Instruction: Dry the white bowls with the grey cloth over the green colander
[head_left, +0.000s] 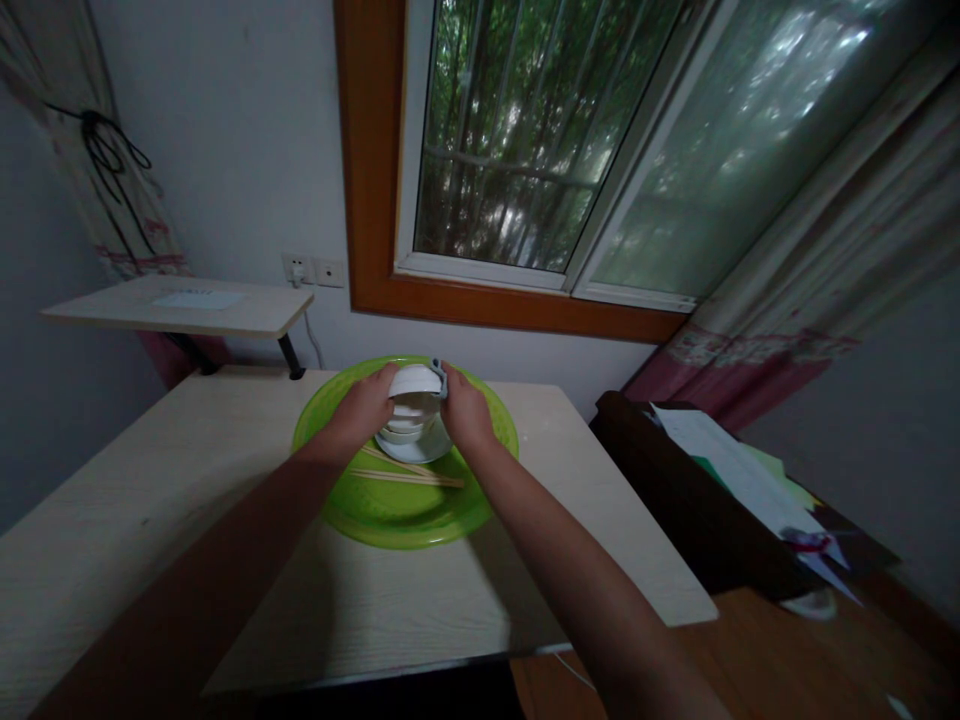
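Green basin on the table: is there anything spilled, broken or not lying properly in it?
No spill or break is visible in the green basin. The chopsticks look a little untidy, lying loose at different angles. The upper white bowl is tilted, but the left hand holds it.

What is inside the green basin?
Chopsticks, plus white bowls stacked on a white plate. Above them, the left hand holds a tilted bowl, the right hand a grey item. The basin floor under the plate is covered.

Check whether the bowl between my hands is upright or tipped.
Tipped: the white bowl between the left hand and right hand shows its outside on top, its opening below.
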